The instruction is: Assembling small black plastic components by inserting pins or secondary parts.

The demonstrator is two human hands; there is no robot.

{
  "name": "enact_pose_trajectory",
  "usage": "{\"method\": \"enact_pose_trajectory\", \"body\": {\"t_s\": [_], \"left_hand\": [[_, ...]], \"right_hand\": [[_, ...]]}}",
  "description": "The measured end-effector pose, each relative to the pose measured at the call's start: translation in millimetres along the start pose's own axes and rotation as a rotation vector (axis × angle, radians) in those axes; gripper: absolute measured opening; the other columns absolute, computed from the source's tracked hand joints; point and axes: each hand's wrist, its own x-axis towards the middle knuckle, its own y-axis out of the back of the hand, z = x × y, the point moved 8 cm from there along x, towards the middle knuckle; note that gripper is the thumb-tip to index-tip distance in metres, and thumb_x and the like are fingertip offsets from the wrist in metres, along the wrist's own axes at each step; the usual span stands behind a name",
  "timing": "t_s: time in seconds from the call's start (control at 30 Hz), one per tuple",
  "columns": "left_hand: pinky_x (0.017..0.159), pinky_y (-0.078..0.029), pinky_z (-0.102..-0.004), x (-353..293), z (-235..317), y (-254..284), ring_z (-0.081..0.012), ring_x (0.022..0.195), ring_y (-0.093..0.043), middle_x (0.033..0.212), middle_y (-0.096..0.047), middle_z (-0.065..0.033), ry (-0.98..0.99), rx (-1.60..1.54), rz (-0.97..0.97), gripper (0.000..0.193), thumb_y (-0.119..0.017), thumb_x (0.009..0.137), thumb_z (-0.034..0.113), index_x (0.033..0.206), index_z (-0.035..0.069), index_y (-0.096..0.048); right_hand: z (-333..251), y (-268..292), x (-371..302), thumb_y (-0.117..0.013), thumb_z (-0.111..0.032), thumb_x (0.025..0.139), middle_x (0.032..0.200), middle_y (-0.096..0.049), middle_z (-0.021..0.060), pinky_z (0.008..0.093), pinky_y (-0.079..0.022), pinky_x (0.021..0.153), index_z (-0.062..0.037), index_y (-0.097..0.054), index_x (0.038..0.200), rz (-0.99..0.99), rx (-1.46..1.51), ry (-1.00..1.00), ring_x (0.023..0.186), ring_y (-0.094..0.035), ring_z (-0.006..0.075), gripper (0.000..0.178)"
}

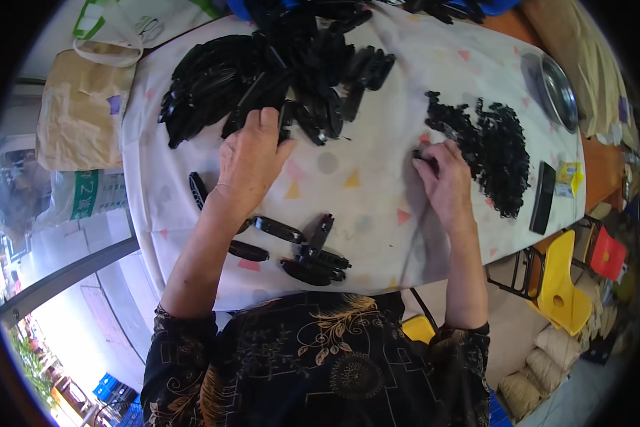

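My left hand point(251, 160) is at the near edge of a large heap of long black plastic parts point(206, 82). Its thumb and fingers close around one of these parts point(284, 127), largely hidden by the hand. Over on the right, my right hand point(446, 178) pinches a small black piece point(425, 152) at its fingertips. Just beyond it spreads a pile of small black pieces point(501, 153). Closer to me, several long black parts point(316, 260) lie loosely together, some crossing over others.
A patterned white cloth point(363, 206) covers the table. At the right stand a round metal dish point(558, 92), a black bar point(543, 198) and a small yellow box point(568, 179). A brown paper bag point(81, 107) is at the left. A yellow chair point(562, 285) stands beyond the table's right edge.
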Motion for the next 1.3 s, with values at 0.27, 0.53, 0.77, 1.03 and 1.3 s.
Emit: {"method": "enact_pose_trajectory", "body": {"t_s": [0.27,0.53,0.77,1.03,1.3], "left_hand": [[0.065,-0.052,-0.0413,-16,-12,-4,-0.0338,0.074,-0.064,0.09,-0.062,-0.0173,0.101,-0.397,0.09,0.028,-0.066,0.08,0.014,0.1,0.001,-0.051],[0.064,-0.053,-0.0285,-46,34,-27,-0.0155,0.079,-0.065,0.087,-0.067,-0.0125,0.257,-1.371,-0.267,0.014,-0.062,0.086,0.006,0.091,0.001,-0.049],[0.067,-0.052,-0.0263,-64,71,-34,-0.0153,0.086,-0.064,0.098,-0.066,-0.0112,0.203,-1.476,-0.406,0.031,-0.059,0.087,0.001,0.113,0.002,-0.042],[0.069,-0.051,-0.026,-66,74,-30,-0.0111,0.078,-0.063,0.086,-0.068,-0.0098,0.116,-1.255,-0.271,0.052,-0.062,0.082,-0.002,0.128,0.002,-0.039],[0.074,-0.051,-0.024,-64,80,-28,-0.011,0.088,-0.063,0.093,-0.065,-0.0079,0.072,-1.201,-0.295,0.059,-0.058,0.083,-0.009,0.136,0.004,-0.034]], "right_hand": [[11,-28,-44,-0.066,-0.007,0.086,0.077,-0.063,0.0032,0.0262,-0.049,0.06,-0.0037,-0.061,0.085,-0.117,1.229,-0.643,0.066,-0.059,0.013,0.006],[-30,-36,-64,-0.066,-0.008,0.086,0.077,-0.062,0.0028,0.0249,-0.048,0.061,-0.0048,-0.062,0.088,-0.177,1.414,-0.599,0.067,-0.06,0.0125,0.005],[-62,-43,-68,-0.069,-0.006,0.081,0.101,-0.06,0.0025,0.025,-0.042,0.082,-0.0051,-0.062,0.087,-0.19,1.502,-0.497,0.089,-0.053,0.0097,0.009],[-60,-56,-67,-0.069,-0.005,0.082,0.11,-0.058,0.0042,0.0275,-0.041,0.089,-0.0052,-0.064,0.083,-0.074,1.505,-0.494,0.096,-0.053,0.0111,0.006],[-62,-60,-63,-0.068,-0.006,0.085,0.11,-0.057,0.005,0.026,-0.042,0.086,-0.0039,-0.064,0.086,-0.071,1.477,-0.492,0.095,-0.052,0.0101,0.004]]}}
